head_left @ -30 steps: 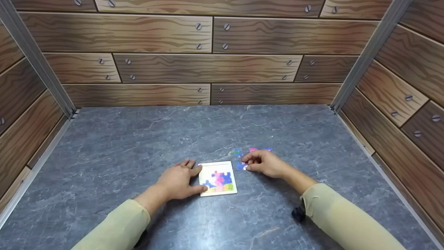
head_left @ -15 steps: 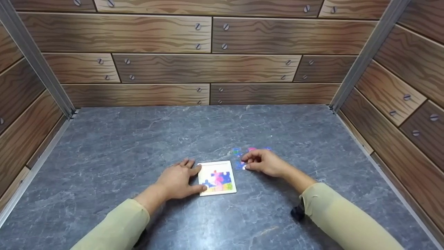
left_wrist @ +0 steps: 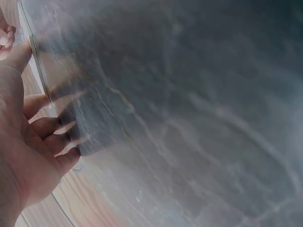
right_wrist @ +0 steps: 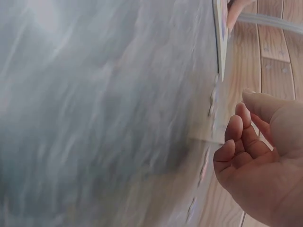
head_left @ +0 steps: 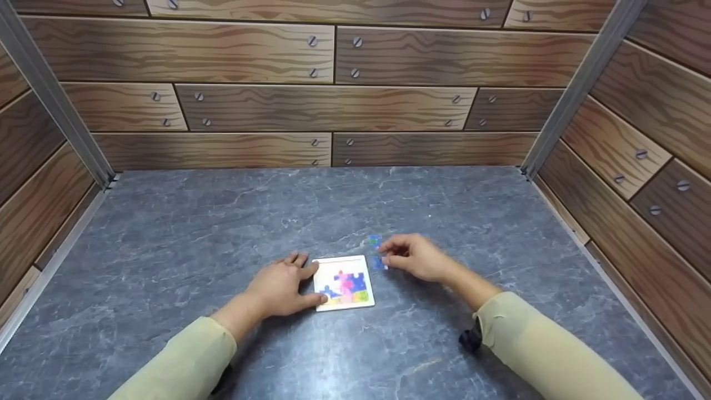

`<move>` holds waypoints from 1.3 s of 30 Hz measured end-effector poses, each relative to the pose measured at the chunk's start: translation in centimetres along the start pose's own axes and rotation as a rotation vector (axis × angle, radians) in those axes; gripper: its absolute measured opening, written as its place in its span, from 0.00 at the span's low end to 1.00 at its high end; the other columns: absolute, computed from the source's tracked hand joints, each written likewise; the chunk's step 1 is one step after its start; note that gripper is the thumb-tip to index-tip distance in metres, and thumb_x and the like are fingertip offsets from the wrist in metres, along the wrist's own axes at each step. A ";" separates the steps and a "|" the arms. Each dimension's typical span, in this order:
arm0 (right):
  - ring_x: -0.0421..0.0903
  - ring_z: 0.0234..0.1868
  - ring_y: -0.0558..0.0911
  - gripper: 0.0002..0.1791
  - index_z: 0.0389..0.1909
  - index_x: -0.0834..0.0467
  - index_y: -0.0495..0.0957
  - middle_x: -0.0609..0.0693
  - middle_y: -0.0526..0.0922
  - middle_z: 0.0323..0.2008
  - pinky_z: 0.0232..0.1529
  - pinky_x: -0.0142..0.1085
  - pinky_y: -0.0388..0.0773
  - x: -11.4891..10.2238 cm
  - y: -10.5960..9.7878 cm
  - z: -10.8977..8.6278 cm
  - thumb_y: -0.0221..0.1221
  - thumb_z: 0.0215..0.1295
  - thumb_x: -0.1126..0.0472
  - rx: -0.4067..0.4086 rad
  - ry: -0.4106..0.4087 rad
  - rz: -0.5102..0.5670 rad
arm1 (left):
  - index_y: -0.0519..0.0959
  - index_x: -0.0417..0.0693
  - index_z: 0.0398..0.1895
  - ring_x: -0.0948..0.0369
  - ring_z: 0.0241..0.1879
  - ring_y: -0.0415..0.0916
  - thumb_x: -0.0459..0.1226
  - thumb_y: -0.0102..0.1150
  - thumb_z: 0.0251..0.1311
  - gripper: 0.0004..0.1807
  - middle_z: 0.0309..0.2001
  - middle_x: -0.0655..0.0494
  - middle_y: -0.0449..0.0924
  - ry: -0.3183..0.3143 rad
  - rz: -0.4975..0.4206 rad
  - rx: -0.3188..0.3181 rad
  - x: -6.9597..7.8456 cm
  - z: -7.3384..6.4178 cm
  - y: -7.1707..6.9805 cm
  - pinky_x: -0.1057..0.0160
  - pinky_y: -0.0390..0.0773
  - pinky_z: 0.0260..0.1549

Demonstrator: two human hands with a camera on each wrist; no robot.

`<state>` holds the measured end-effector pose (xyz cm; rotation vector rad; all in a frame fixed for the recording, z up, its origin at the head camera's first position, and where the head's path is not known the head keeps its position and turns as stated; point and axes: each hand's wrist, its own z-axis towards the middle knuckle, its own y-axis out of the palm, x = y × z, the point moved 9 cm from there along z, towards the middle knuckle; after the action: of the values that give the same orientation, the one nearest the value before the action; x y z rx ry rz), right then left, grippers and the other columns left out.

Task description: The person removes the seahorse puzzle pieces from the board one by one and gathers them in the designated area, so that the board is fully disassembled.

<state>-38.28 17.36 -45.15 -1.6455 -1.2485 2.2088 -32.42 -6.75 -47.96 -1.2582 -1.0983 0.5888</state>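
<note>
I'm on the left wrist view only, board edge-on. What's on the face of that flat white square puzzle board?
Observer: In the head view, multicoloured interlocking pieces fill much of the near part of the board; the far part looks bare white.
Operator: Any loose ones?
Observer: Yes, small, mostly blue puzzle pieces lie on the grey marbled tabletop, right of the board.
Operator: Where's the right hand?
Observer: Its bent fingers and thumb are close by those loose pieces; whether they pinch one, I can't tell.

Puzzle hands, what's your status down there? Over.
Left hand touching left side of puzzle board. Right hand at loose pieces, grip unclear. Board partly filled. No obstacle visible between board and pieces.
</note>
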 end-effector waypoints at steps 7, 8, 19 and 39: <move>0.39 0.37 0.80 0.10 0.49 0.64 0.88 0.47 0.87 0.37 0.40 0.32 0.79 -2.5 2.0 0.8 0.69 0.69 0.66 -0.040 -0.067 -0.041 | 0.72 0.49 0.78 0.37 0.78 0.58 0.67 0.61 0.67 0.45 0.78 0.35 0.64 -0.009 0.004 0.000 0.0 0.0 0.0 0.37 0.65 0.73; 0.39 0.37 0.80 0.10 0.48 0.65 0.88 0.47 0.87 0.36 0.40 0.32 0.79 -2.8 2.3 0.9 0.69 0.68 0.67 -0.046 -0.082 -0.043 | 0.71 0.50 0.79 0.37 0.78 0.58 0.67 0.61 0.67 0.46 0.78 0.35 0.64 -0.010 0.005 0.000 0.0 0.0 0.0 0.37 0.65 0.73; 0.38 0.39 0.80 0.11 0.50 0.64 0.87 0.48 0.86 0.37 0.45 0.34 0.81 -4.9 5.3 2.1 0.68 0.69 0.68 -0.137 -0.140 -0.031 | 0.72 0.50 0.78 0.38 0.78 0.60 0.68 0.61 0.66 0.47 0.78 0.36 0.65 -0.013 0.018 0.019 -0.1 0.1 0.0 0.37 0.66 0.72; 0.35 0.35 0.77 0.09 0.47 0.61 0.87 0.44 0.83 0.34 0.39 0.31 0.76 -4.5 7.3 2.8 0.69 0.67 0.70 -0.222 -0.108 -0.080 | 0.76 0.45 0.74 0.39 0.72 0.70 0.64 0.59 0.70 0.41 0.71 0.35 0.73 0.154 0.122 0.106 1.8 -0.5 -0.9 0.38 0.69 0.71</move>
<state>-36.21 8.67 -46.39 -1.5327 -1.6107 2.2054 -31.40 -5.70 -46.55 -1.2621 -0.8569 0.6228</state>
